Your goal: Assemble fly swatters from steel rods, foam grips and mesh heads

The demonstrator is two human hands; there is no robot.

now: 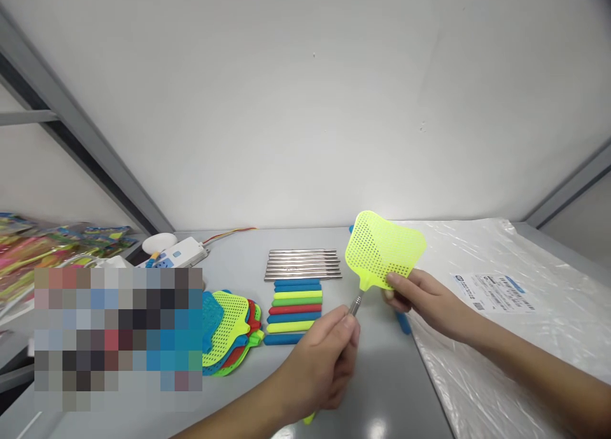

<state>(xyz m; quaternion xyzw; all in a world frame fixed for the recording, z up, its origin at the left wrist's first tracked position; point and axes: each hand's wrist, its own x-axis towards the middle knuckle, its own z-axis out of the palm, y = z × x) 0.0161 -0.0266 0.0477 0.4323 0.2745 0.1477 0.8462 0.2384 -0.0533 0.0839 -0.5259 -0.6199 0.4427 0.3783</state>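
Note:
My right hand (413, 289) pinches the lower edge of a yellow-green fly swatter head (382, 251) with a perforated face. Its neck meets a thin metal rod (356, 304), which my left hand (329, 359) grips in closed fingers. A yellow end (309, 418) shows below that hand, so the fly swatter seems to have a yellow handle, mostly hidden. Left of my hands lies a row of blue, yellow, green and red handles (296, 310). Metal rods (304, 264) lie side by side behind them. Several loose swatter heads (226, 324) are piled further left.
On the right, a clear plastic bag (539, 356) with a printed label (496, 292) covers the grey table (382, 388). A blue item (403, 322) lies partly behind the swatter. A power strip (179, 254) and packaged goods (57, 248) are at left, beside a blurred patch.

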